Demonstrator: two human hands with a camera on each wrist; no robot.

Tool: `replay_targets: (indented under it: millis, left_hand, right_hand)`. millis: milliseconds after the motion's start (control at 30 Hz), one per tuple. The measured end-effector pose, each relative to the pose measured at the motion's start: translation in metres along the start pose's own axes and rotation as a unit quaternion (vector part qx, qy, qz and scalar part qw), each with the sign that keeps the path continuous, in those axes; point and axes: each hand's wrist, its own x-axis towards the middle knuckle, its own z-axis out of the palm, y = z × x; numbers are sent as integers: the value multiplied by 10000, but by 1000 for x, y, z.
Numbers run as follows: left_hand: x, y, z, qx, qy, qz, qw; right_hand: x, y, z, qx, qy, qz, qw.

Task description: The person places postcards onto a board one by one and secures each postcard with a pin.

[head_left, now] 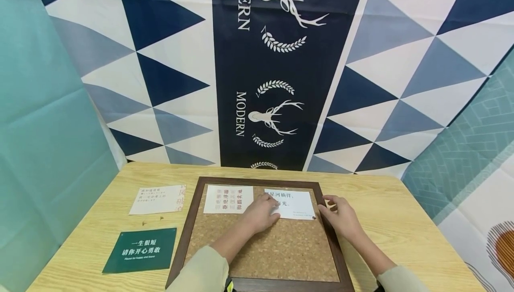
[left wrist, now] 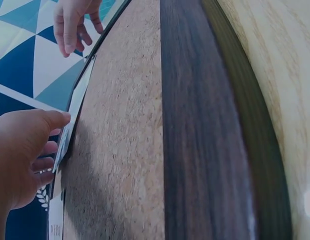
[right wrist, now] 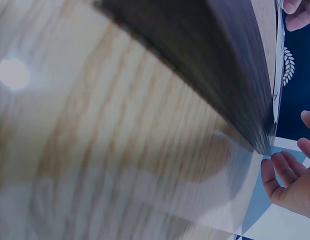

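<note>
A framed corkboard (head_left: pixel 261 247) lies on the table. At its upper right is a white card with dark printed characters (head_left: pixel 295 203), and a small dark pin (head_left: pixel 314 217) sits at that card's lower right corner. My left hand (head_left: pixel 259 214) rests at the left side of this card, covering part of its print. Beside the board's right frame edge is my right hand (head_left: pixel 341 216), with its fingers loosely bent and nothing seen in them; whether it touches the frame I cannot tell. Another white card with reddish characters (head_left: pixel 229 199) lies at the board's upper left.
Left of the board, a pale card with red edge print (head_left: pixel 158 199) and a dark green card (head_left: pixel 140 250) lie on the wooden table (head_left: pixel 385 211). Two small pins (head_left: pixel 162 218) lie between those cards. A patterned curtain (head_left: pixel 172 60) hangs behind the table.
</note>
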Motion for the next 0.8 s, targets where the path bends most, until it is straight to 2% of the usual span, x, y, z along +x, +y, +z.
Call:
replay_targets:
  millis: [233,467,633,800]
  left_hand:
    - [-6,-7,-8,-392,169,-1,9991]
    - [-16,-20,-27,-1086,371,-31,9934]
    - [-23,-32,-37,-1290,394,-365,9902]
    - [-32,-41,-47,-1483,550,-629,9854]
  right_hand:
    - [-3,-3,1,133,-84,55,9999]
    - [-6,-2,2,165,-68,57,9998]
    - [-6,-2,3,172,-49,20,9998]
    - [-7,-2,5,179,-68,-11,9998]
